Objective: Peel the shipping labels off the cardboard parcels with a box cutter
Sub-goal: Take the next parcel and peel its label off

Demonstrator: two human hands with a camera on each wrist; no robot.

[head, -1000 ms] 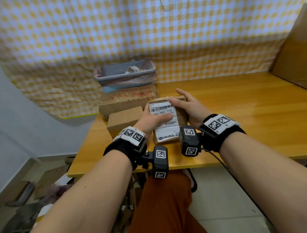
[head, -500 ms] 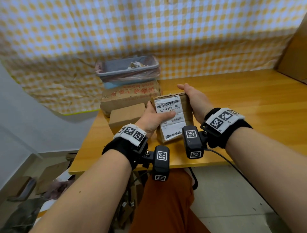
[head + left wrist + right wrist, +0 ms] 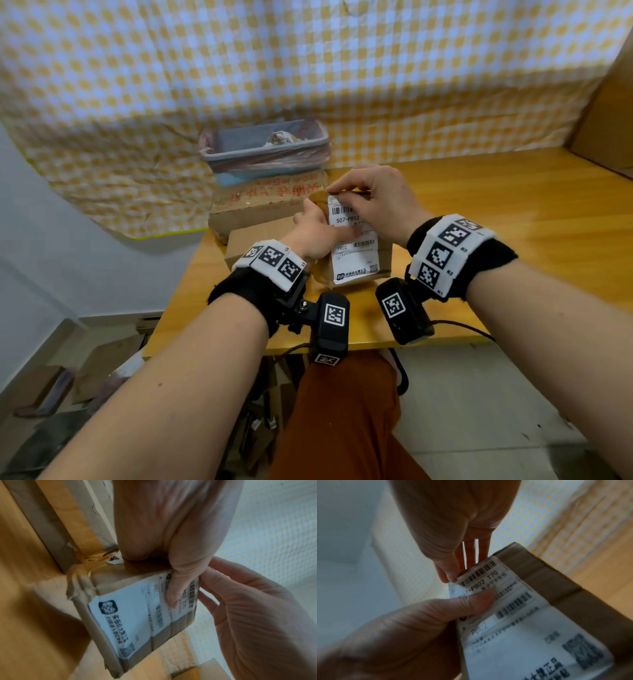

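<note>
Right hand (image 3: 380,202) moved from parcel (image 3: 383,260) side to shipping label (image 3: 354,253) top corner, pinching it; left hand (image 3: 317,233) grips parcel; peel starting, no cutter seen.

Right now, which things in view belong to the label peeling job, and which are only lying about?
Job:
- small parcel, gripped by left hand
- shipping label; right hand picks at its top corner
- two other parcels, waiting

Lying about:
- lined bin
- checked cloth
- table

No box cutter in view.
</note>
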